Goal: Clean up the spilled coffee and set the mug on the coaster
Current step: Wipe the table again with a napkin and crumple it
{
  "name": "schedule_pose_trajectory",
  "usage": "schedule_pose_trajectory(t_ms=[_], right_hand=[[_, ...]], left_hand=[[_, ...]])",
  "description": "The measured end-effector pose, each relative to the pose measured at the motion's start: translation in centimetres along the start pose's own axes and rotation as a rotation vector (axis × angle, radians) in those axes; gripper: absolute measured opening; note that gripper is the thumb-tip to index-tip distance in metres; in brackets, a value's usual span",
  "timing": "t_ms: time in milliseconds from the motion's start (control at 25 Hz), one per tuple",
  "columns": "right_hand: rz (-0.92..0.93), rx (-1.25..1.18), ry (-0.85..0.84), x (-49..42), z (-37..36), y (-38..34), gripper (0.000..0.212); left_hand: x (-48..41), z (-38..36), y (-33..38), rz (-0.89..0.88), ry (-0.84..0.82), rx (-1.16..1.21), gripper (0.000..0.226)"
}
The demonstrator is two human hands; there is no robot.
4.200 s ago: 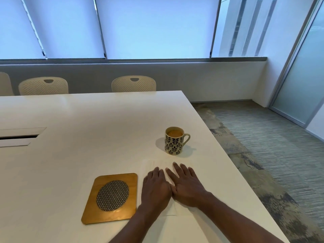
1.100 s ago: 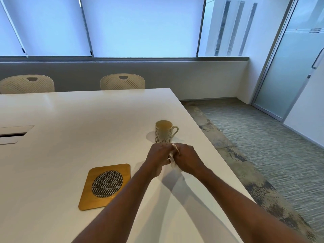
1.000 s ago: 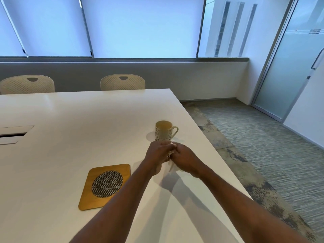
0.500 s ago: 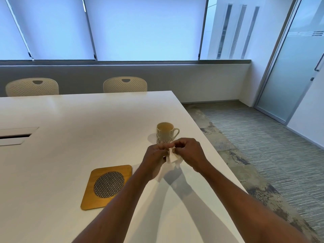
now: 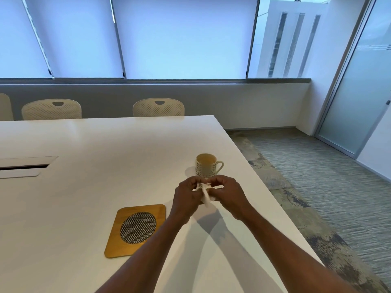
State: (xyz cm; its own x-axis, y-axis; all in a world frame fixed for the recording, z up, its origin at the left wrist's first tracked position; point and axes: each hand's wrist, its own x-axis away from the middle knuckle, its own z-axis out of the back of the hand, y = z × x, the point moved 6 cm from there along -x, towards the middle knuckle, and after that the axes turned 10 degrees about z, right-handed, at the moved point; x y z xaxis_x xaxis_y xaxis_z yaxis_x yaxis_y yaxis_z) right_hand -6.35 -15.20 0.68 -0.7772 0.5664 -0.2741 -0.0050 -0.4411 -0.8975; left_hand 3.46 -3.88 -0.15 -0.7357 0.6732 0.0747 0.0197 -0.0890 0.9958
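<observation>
Holds a crumpled white tissue (image 5: 204, 194) between left grip (image 5: 186, 197) and right grip (image 5: 227, 194), both raised just above the white counter (image 5: 95, 155) and meeting at the fingertips. Curls the left grip's fingers tightly inward on the upper wad of the tissue, with almost no gap left open. Closes the right grip likewise, fingers bent round and nipped on the same wad from 3 o'clock. Lets a twisted tail of the tissue hang toward 6 o'clock between the two palms; cannot tell whether that tail reaches the counter. Leaves the patterned mug (image 5: 206, 166) standing upright on the bare counter at 12 o'clock of the grips, just beyond the fingertips, base partly hidden behind them, so cannot tell whether touched. Shows the mug's handle turned to 3 o'clock and a tan inside at the rim. Shows the coaster (image 5: 136, 229), a rounded wooden square with a dark woven oval in its middle, lying flat at 7 o'clock of the grips, well apart from the mug. Faces two pale perforated chairs (image 5: 158, 107) across the counter at 12 and 10 o'clock, drawn blinds (image 5: 179, 39) above them, a cable slot (image 5: 23, 167) at 9 o'clock, and grey carpet (image 5: 317, 176) with a frosted glass door (image 5: 359, 92) at 2 o'clock.
</observation>
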Motion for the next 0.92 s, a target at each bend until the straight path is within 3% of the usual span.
schedule_pose_trajectory(t_ms=[80,160,280,360,480,600,720,840,920], right_hand=[[0.047,0.088,0.119,-0.1,0.9,-0.2,0.021],[0.076,0.186,0.149,-0.2,1.1,-0.3,0.018],[0.151,0.276,0.116,-0.1,0.1,-1.0,0.011],[0.135,0.21,0.029,0.2,-0.9,-0.7,0.011],[0.005,-0.041,0.065,0.6,-0.9,0.5,0.013],[-0.084,-0.162,0.11,0.5,0.5,1.5,0.025],[-0.072,-0.033,0.122,0.3,1.7,1.8,0.022],[-0.006,0.08,0.158,0.6,2.0,1.5,0.011],[0.024,0.094,0.165,0.9,2.1,1.7,0.011]], left_hand=[[0.1,-1.0,-0.1,0.065,-0.176,0.098,0.037],[0.2,-1.3,0.0,0.076,-0.221,0.112,0.037],[-0.1,-0.4,0.0,0.066,-0.04,0.114,0.022],[-0.3,0.2,-0.3,0.101,0.051,0.157,0.021],[-0.4,0.0,-0.4,0.12,0.045,0.169,0.029],[-0.1,-1.4,-0.7,0.158,-0.051,0.187,0.02],[-0.2,-2.6,-1.0,0.229,-0.117,0.286,0.031],[-0.5,-3.0,-0.9,0.254,-0.03,0.318,0.041],[-0.6,-2.6,-1.0,0.257,0.073,0.26,0.031]])
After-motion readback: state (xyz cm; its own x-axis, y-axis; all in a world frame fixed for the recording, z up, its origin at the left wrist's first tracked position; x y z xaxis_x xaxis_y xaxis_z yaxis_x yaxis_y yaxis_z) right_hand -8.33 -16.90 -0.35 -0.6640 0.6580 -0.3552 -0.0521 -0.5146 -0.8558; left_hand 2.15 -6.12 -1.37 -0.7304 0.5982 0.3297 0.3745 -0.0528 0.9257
